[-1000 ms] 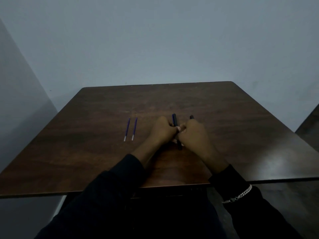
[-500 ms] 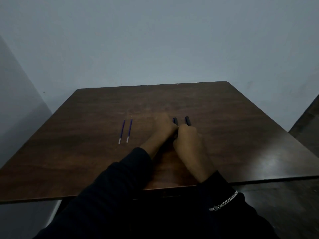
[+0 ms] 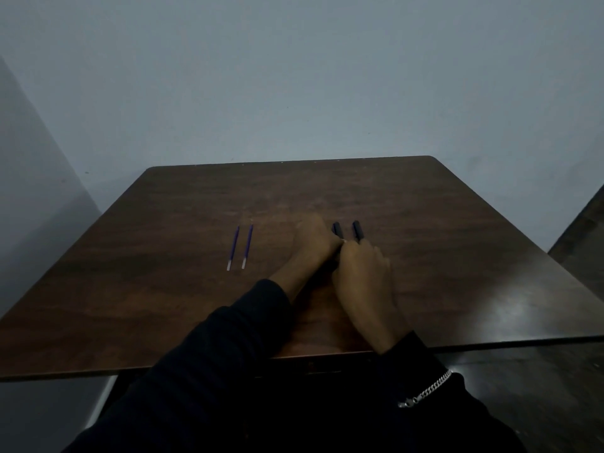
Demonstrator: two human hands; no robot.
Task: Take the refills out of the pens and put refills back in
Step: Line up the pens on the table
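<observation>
Two dark pens lie side by side on the brown table (image 3: 163, 289), pointing away from me. My left hand (image 3: 315, 245) rests curled against the left pen (image 3: 337, 229), gripping it. My right hand (image 3: 362, 269) covers the near end of the right pen (image 3: 357, 230), fingers closed over it. Only the far tips of both pens show; the rest is hidden under my hands. Two thin purple refills with pale ends, one (image 3: 233, 247) beside the other (image 3: 247, 246), lie parallel on the table to the left of my hands.
The table stands against a pale wall (image 3: 294, 76) in a dim corner. Its near edge (image 3: 98, 371) runs just in front of my dark sleeves. A silver bracelet (image 3: 428, 390) sits on my right wrist. Dark floor (image 3: 581, 230) shows at the right.
Both hands have lowered onto the table with the pens, which now lie flat side by side. The view has shifted slightly right. The two refills have not moved.
</observation>
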